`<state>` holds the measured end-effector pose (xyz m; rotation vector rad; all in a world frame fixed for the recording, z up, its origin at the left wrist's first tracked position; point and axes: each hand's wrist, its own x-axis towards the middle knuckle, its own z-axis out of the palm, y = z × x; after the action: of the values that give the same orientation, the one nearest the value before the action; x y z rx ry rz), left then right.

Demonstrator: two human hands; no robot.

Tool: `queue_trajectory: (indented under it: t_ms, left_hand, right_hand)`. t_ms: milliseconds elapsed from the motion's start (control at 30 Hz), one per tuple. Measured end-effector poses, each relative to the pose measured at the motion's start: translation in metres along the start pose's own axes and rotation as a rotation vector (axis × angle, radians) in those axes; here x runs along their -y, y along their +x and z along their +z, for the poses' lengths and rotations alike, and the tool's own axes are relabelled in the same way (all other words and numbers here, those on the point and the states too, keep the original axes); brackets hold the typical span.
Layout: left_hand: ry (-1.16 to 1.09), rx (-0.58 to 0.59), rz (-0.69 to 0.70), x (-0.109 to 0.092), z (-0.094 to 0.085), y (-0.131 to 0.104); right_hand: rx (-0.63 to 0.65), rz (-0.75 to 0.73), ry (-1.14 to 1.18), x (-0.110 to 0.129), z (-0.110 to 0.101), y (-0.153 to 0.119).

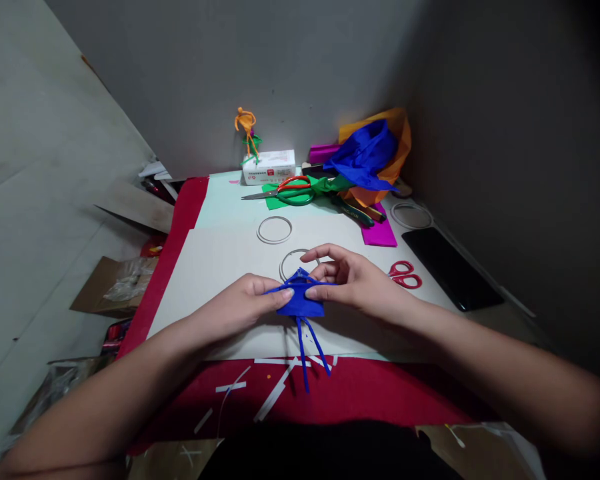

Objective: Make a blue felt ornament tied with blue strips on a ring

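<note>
A small blue paper figure [300, 305] is held over the pale board, its two thin legs hanging down toward the red cloth. My left hand [245, 300] pinches its left side, thumb on the front of the blue paper. On the other side my right hand [345, 277] grips it between thumb and fingers, with the index finger raised and bent above. Just behind the figure lies a wire ring [283, 265], partly covered by the figure and my right hand. Another ring [275, 230] rests farther back.
Red-handled scissors [405, 274] and a black phone [453, 268] lie at the right. Behind are larger scissors [294, 191], a white box [269, 167] with an orange figure [247, 127], and blue crepe paper [365, 155]. Paper strips [275, 397] litter the red cloth [380, 393].
</note>
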<state>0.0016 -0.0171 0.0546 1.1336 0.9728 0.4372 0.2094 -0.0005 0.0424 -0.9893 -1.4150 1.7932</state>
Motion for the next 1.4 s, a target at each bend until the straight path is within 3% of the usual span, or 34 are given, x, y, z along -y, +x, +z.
queue_trajectory:
  t_ms: [667,1033,1400]
  left_hand:
    - [0.216,0.013,-0.025,-0.0078,0.0017,-0.0027]
    - [0.122,0.031,-0.067,-0.0057,0.0009,-0.0035]
    - [-0.013,0.008,-0.064,-0.0048,-0.0001,-0.0045]
  right_hand:
    - [0.053,0.004,-0.003,-0.0076,-0.0001,0.0011]
    - [0.019,-0.031,-0.044,-0.0073,0.0038,0.0012]
    - [0.068,0.008,-0.009,-0.0060,-0.0034,0.0007]
